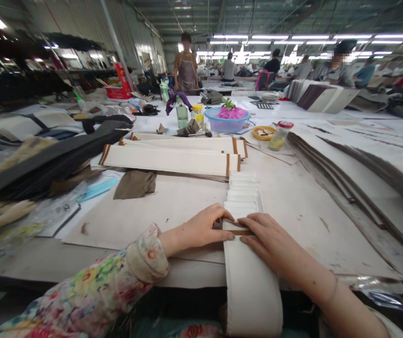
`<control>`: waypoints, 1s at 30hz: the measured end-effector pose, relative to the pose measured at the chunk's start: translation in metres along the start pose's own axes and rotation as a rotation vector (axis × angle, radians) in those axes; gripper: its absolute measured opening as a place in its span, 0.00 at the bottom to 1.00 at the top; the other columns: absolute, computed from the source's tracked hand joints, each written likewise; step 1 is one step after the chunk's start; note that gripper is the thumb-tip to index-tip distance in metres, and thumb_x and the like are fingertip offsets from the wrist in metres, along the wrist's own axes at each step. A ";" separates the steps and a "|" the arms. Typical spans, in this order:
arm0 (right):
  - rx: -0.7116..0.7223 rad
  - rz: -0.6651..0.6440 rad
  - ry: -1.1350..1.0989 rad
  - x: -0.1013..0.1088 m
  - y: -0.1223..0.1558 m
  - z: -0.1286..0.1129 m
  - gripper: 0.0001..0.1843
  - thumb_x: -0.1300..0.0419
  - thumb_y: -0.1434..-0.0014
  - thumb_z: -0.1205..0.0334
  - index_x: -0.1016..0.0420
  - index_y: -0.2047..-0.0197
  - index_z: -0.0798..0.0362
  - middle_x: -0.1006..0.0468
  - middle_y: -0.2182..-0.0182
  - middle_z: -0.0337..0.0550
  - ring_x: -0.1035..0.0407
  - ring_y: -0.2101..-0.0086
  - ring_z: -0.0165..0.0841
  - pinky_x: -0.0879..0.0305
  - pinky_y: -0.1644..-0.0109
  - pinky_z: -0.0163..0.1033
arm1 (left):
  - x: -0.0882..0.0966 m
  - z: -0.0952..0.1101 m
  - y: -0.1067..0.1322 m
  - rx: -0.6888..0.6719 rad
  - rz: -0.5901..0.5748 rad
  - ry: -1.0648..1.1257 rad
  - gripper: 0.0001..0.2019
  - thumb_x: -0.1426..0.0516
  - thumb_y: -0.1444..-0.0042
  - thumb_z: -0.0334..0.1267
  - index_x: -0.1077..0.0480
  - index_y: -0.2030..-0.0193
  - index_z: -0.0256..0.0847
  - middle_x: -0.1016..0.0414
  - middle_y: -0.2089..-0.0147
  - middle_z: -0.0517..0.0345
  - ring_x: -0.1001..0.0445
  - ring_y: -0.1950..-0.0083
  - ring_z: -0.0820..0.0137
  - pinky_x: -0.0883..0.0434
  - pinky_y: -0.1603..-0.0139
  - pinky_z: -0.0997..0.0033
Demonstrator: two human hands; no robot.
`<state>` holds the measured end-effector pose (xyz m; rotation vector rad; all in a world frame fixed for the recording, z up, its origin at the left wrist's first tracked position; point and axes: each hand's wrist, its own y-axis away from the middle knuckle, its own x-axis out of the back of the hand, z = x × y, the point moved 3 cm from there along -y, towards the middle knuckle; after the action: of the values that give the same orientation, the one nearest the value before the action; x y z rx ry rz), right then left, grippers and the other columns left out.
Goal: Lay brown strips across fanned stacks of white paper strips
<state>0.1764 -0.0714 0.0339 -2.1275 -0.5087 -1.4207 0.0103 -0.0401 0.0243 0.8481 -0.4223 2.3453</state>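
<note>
A long white strip (252, 281) lies in front of me and hangs over the near table edge, with a narrow brown band (240, 232) across it. My left hand (203, 227) is closed at the strip's left edge, thumb on one side of the band and fingers on the other. From the right, my right hand (270, 239) holds the same place, its thumb below the band and its fingers above. Just beyond my hands sits a row of folded white pieces (242, 190). Farther back lies a stack of white strips with brown ends (169, 159).
A brown cloth scrap (135, 184) lies left of the strips. Behind stand a blue basin (228, 123), a red-lidded jar (281, 136) and a yellow dish (263, 133). Dark material (46, 155) is piled left; layered sheets (356, 173) cover the right. A person in an apron (186, 70) stands far back.
</note>
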 end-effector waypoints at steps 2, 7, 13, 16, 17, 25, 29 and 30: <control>0.026 -0.041 -0.052 0.002 -0.004 0.000 0.15 0.47 0.42 0.66 0.36 0.51 0.52 0.31 0.60 0.47 0.37 0.57 0.37 0.36 0.53 0.45 | -0.001 -0.001 -0.001 0.001 0.000 0.007 0.16 0.41 0.51 0.42 0.34 0.57 0.38 0.34 0.60 0.57 0.36 0.58 0.69 0.37 0.57 0.71; 0.055 -0.111 -0.073 0.002 -0.006 -0.001 0.15 0.47 0.42 0.66 0.36 0.50 0.51 0.32 0.59 0.46 0.37 0.57 0.36 0.36 0.52 0.45 | -0.003 -0.001 -0.001 -0.021 -0.002 -0.026 0.13 0.42 0.51 0.41 0.34 0.61 0.36 0.34 0.63 0.57 0.35 0.60 0.69 0.36 0.59 0.72; 0.089 -0.054 0.044 -0.004 0.001 -0.004 0.17 0.50 0.40 0.66 0.38 0.47 0.51 0.31 0.60 0.46 0.36 0.58 0.37 0.35 0.54 0.46 | 0.001 0.003 0.009 -0.172 -0.052 -0.166 0.14 0.48 0.43 0.41 0.34 0.53 0.36 0.34 0.56 0.52 0.37 0.53 0.68 0.39 0.50 0.70; 0.093 -0.076 0.073 -0.004 0.001 -0.004 0.17 0.50 0.40 0.66 0.38 0.47 0.51 0.31 0.60 0.46 0.36 0.59 0.36 0.35 0.54 0.44 | 0.002 -0.001 0.018 -0.230 -0.055 -0.258 0.17 0.51 0.41 0.41 0.37 0.47 0.37 0.35 0.52 0.50 0.38 0.50 0.67 0.41 0.47 0.69; 0.097 -0.093 0.077 -0.003 0.001 -0.004 0.17 0.50 0.40 0.66 0.38 0.47 0.51 0.31 0.61 0.45 0.36 0.59 0.36 0.34 0.54 0.43 | 0.002 -0.003 0.020 -0.243 -0.052 -0.287 0.17 0.52 0.40 0.40 0.38 0.46 0.37 0.35 0.51 0.50 0.38 0.50 0.67 0.41 0.47 0.69; 0.173 -0.041 0.213 -0.004 0.001 -0.012 0.14 0.52 0.40 0.68 0.35 0.51 0.55 0.30 0.60 0.47 0.36 0.60 0.37 0.35 0.54 0.44 | 0.000 -0.009 0.029 -0.214 -0.053 -0.394 0.17 0.53 0.40 0.39 0.39 0.45 0.40 0.34 0.50 0.51 0.38 0.51 0.67 0.40 0.48 0.68; 0.142 0.063 0.298 -0.008 0.007 -0.014 0.14 0.54 0.38 0.62 0.32 0.55 0.57 0.29 0.62 0.48 0.36 0.61 0.38 0.35 0.56 0.45 | 0.002 -0.007 0.032 -0.191 -0.059 -0.346 0.17 0.52 0.40 0.39 0.39 0.45 0.40 0.34 0.50 0.52 0.37 0.50 0.67 0.41 0.48 0.68; 0.120 0.091 0.329 -0.008 0.009 -0.014 0.14 0.54 0.38 0.62 0.32 0.56 0.58 0.29 0.63 0.49 0.36 0.61 0.39 0.36 0.57 0.46 | 0.004 -0.007 0.033 -0.188 -0.057 -0.317 0.17 0.52 0.40 0.38 0.38 0.45 0.40 0.34 0.50 0.52 0.37 0.50 0.68 0.41 0.47 0.69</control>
<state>0.1684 -0.0869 0.0286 -1.7544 -0.3545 -1.6042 -0.0158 -0.0604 0.0187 1.1267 -0.7275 2.0829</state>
